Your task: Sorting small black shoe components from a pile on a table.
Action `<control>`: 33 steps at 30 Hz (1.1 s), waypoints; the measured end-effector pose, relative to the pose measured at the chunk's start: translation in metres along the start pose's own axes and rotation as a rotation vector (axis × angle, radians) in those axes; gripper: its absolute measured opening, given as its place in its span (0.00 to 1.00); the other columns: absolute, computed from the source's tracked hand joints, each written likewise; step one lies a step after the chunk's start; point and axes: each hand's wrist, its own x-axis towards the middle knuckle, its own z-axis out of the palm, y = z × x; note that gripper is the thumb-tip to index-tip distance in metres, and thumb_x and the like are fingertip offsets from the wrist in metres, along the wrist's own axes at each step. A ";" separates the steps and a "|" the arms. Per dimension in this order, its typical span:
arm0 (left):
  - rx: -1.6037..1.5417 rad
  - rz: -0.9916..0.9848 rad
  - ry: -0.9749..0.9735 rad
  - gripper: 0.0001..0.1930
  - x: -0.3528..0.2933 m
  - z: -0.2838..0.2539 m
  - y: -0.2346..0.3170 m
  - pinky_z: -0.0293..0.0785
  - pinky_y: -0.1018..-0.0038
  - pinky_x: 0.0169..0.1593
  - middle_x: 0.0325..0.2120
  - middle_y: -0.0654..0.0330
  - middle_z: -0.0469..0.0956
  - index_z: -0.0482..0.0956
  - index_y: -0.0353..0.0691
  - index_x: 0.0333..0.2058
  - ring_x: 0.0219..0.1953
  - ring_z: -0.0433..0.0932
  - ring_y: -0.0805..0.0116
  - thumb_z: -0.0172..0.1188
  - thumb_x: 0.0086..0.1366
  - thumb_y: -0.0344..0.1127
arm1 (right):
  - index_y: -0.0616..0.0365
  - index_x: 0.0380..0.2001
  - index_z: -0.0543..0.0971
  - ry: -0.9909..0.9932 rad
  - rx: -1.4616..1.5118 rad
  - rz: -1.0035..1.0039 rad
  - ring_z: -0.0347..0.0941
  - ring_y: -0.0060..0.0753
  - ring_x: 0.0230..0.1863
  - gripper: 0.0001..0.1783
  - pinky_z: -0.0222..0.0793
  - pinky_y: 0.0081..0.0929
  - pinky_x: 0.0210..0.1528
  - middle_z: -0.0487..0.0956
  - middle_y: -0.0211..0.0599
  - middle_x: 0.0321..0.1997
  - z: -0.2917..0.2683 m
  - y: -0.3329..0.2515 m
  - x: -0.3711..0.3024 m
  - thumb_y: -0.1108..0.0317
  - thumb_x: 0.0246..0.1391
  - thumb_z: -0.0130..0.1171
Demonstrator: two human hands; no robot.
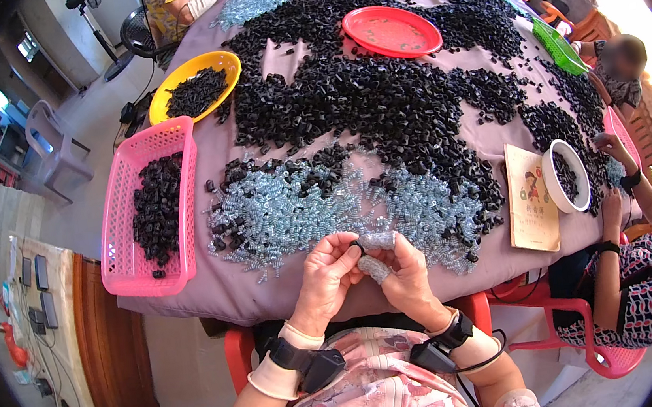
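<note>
Both my hands meet just past the table's near edge, in front of a pile of small clear bluish plastic pieces (pixel 286 204). My left hand (pixel 324 277) pinches a small black plastic piece (pixel 357 245) between thumb and forefinger. Right against it, my right hand (pixel 407 281) has its fingers closed, with grey wrapping on some fingertips; what it grips is hidden. Many small black plastic pieces (pixel 347 106) lie heaped beyond the clear ones, some mixed among them.
A pink basket (pixel 110 226) and yellow bowl (pixel 231 69) holding black pieces stand left. Farther off lies a red tray (pixel 395 25). At right are a booklet (pixel 532 213) and white bowl (pixel 551 150). A person's patterned sleeve (pixel 642 258) is close at right; others sit around the table.
</note>
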 end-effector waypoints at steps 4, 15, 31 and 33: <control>0.063 0.004 -0.035 0.09 0.002 -0.005 -0.001 0.68 0.82 0.29 0.30 0.66 0.76 0.73 0.42 0.42 0.26 0.71 0.79 0.55 0.63 0.28 | 0.63 0.36 0.71 0.011 0.019 0.042 0.75 0.21 0.33 0.12 0.72 0.21 0.34 0.76 0.33 0.32 0.000 0.001 0.000 0.79 0.48 0.60; 0.083 -0.051 -0.048 0.11 -0.002 -0.002 0.004 0.71 0.82 0.28 0.28 0.64 0.75 0.71 0.39 0.44 0.24 0.73 0.77 0.56 0.63 0.28 | 0.63 0.39 0.71 -0.047 0.022 0.073 0.72 0.17 0.32 0.14 0.71 0.19 0.34 0.74 0.31 0.32 -0.003 -0.003 0.002 0.75 0.50 0.62; 0.063 -0.111 -0.137 0.15 0.002 -0.010 0.008 0.76 0.77 0.36 0.36 0.63 0.74 0.66 0.42 0.45 0.35 0.75 0.74 0.56 0.60 0.23 | 0.61 0.44 0.74 -0.245 0.013 -0.080 0.64 0.26 0.28 0.24 0.63 0.21 0.30 0.68 0.33 0.34 -0.008 0.006 0.015 0.65 0.43 0.67; 0.068 -0.113 -0.130 0.15 0.001 -0.010 0.008 0.76 0.77 0.37 0.36 0.64 0.74 0.67 0.42 0.45 0.35 0.75 0.74 0.56 0.60 0.24 | 0.60 0.44 0.74 -0.237 -0.007 -0.075 0.64 0.26 0.28 0.24 0.63 0.22 0.30 0.69 0.33 0.34 -0.008 0.004 0.014 0.65 0.43 0.67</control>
